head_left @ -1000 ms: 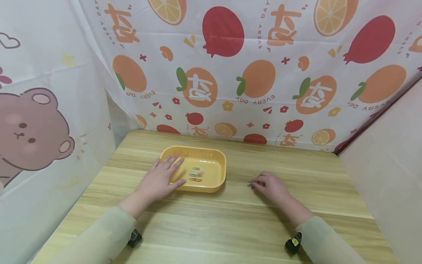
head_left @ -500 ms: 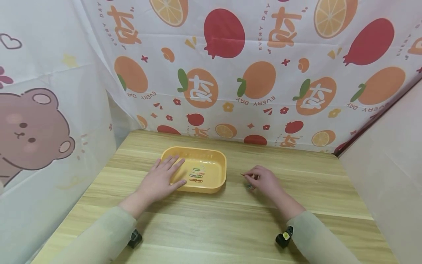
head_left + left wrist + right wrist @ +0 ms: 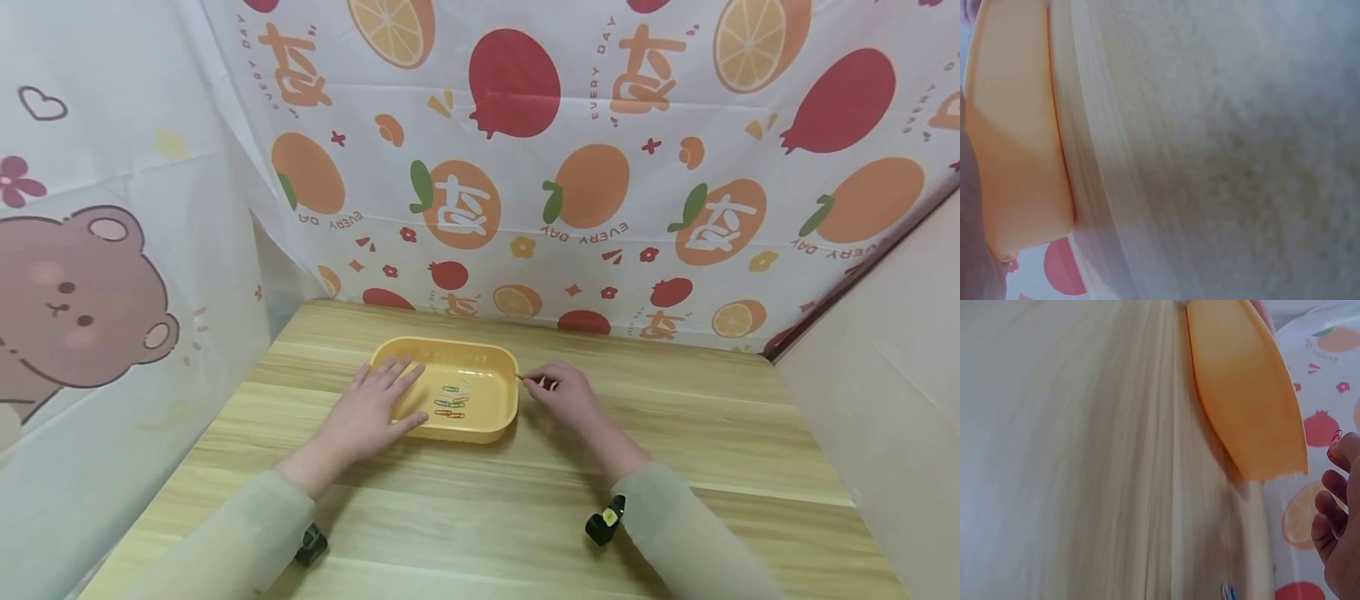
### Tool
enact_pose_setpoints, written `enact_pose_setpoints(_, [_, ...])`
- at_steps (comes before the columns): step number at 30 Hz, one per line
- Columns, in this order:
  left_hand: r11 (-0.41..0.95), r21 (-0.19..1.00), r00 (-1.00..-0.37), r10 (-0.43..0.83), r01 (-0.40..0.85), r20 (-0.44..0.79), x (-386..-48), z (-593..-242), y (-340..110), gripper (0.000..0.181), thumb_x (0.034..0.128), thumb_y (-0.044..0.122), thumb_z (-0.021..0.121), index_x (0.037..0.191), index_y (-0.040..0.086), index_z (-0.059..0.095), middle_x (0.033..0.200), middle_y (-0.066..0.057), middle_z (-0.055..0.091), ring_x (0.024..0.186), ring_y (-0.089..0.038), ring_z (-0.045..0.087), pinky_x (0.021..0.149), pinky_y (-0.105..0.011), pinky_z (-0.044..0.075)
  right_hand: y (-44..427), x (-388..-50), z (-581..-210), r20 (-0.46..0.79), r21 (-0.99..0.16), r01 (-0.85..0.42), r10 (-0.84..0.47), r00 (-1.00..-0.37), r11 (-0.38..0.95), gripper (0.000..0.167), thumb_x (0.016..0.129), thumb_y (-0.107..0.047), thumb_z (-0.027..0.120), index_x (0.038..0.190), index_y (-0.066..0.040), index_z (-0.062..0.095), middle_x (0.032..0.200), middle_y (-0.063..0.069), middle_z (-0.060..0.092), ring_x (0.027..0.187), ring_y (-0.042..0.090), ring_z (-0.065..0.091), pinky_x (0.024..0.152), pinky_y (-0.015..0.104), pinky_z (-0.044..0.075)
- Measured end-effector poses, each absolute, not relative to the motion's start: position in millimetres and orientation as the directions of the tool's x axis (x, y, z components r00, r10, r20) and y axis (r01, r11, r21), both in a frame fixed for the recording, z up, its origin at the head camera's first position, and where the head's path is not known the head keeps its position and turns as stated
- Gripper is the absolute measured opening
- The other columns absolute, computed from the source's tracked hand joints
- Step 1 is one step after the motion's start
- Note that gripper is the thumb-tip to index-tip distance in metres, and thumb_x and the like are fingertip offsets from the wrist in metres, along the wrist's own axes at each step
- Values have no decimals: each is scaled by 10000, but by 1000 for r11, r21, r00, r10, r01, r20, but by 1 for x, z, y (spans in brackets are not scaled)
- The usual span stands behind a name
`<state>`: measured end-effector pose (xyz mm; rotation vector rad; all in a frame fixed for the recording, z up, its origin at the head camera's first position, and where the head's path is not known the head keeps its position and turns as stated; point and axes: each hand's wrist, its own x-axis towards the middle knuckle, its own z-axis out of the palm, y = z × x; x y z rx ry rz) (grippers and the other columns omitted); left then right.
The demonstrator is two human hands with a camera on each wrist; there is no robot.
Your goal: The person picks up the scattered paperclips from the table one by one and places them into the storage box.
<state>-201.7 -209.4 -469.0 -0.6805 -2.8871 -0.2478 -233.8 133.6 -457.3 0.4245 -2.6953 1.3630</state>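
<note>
A yellow tray [image 3: 487, 432] stands on the table with several coloured paper clips [image 3: 451, 402] lying on its floor. Over its left side lies my left hand [image 3: 367, 412], fingers spread and straight, thumb at the front rim. My right hand [image 3: 566, 400] is just outside the tray's right rim, pinching a red paper clip [image 3: 1337, 435] between thumb and index finger; its other fingers are curled. In the right wrist view, blue and white clips [image 3: 1228, 591] lie on the table. The left wrist view shows the tray's outer wall [image 3: 1019, 125].
The wooden table [image 3: 465, 517] extends in front of the tray and to both sides. A fruit-print cloth [image 3: 517, 192] hangs behind it, a bear-print cloth [image 3: 217, 250] at the left, and a plain pale panel [image 3: 885, 367] at the right.
My right hand has picked the red clip up from the small pile and carried it left to the tray's right rim. My left hand has stayed on the tray. The head view has shifted slightly.
</note>
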Motion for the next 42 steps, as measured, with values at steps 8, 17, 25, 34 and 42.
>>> enact_pose_setpoints(8, [883, 127, -883, 424, 452, 200, -201, -468, -209, 836, 927, 712, 444, 1578, 213, 283, 1619, -102, 265, 1487, -353, 205, 1191, -591, 77, 97, -246, -454, 210, -781, -279, -186, -960, 558, 98, 916, -224, 731, 963, -164, 793, 851, -45, 652, 788, 140, 565, 670, 296, 492])
enact_pose_setpoints(17, [880, 131, -879, 423, 456, 220, -201, -467, -208, 808, 928, 663, 511, 1571, 217, 308, 1609, -99, 292, 1478, -349, 237, 1195, -582, 86, 74, -252, -446, 197, -777, -283, -209, -958, 563, 137, 925, -236, 723, 1004, -146, 789, 861, -54, 661, 795, 153, 562, 657, 286, 487])
enact_pose_setpoints(25, [880, 134, -881, 422, 455, 215, -203, -466, -209, 810, 921, 649, 540, 1570, 221, 312, 1607, -96, 298, 1478, -344, 239, 1197, -577, 78, 59, -258, -442, 172, -668, -318, -276, -946, 673, 113, 938, -270, 701, 974, -200, 783, 870, -79, 638, 779, 133, 546, 645, 268, 478])
enact_pose_setpoints(34, [879, 140, -882, 424, 456, 207, -204, -468, -210, 814, 928, 694, 471, 1571, 221, 310, 1615, -88, 281, 1482, -342, 228, 1195, -579, 88, 34, -269, -434, 57, -494, -367, -392, -918, 788, 140, 938, -268, 681, 968, -177, 784, 823, -83, 621, 773, 120, 552, 674, 276, 470])
enact_pose_setpoints(42, [877, 142, -879, 423, 458, 222, -204, -467, -209, 802, 924, 653, 530, 1565, 216, 326, 1608, -93, 298, 1480, -340, 235, 1190, -589, 104, 17, -281, -444, -32, -315, -385, -415, -909, 867, 128, 929, -254, 664, 853, -212, 758, 810, -108, 662, 752, 92, 579, 732, 280, 508])
